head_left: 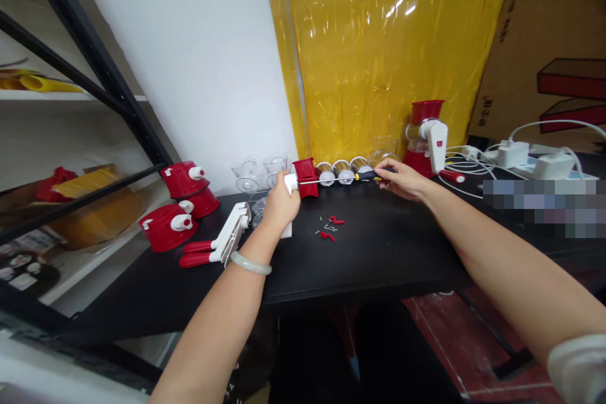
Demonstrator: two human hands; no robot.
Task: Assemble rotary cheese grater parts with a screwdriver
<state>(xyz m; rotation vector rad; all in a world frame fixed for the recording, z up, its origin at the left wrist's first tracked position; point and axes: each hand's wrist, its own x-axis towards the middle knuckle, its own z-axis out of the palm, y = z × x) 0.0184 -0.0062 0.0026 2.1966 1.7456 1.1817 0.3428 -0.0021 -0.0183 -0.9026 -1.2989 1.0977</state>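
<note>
Above black surface [379, 246], left hand [280, 205] grips likely light, rigid white part [291, 184]; right hand [402, 180], at its 3 o'clock, grasps screwdriver handle [366, 176].

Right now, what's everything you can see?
Screwdriver: one, black-yellow, between hands
Held part: one, white, centre
Small pieces: two, red, mid-table
Screws: several, silvery, beside them
Drums: three, metallic, back
Housing: one, red, back centre
Cups: several, clear, back left
Bases: three, red, left
Handled arms: two, white-red, left
Machine: one, red-white, back right
Adapters: two, white, right
Table: one, black, centre
Shelving: one, black-white, left
Sheet: one, yellow, behind
Carton: one, brown, right
Bracelet: one, pale, left wrist
Left hand: one, bare, holding white part
Right hand: one, bare, holding screwdriver
</note>
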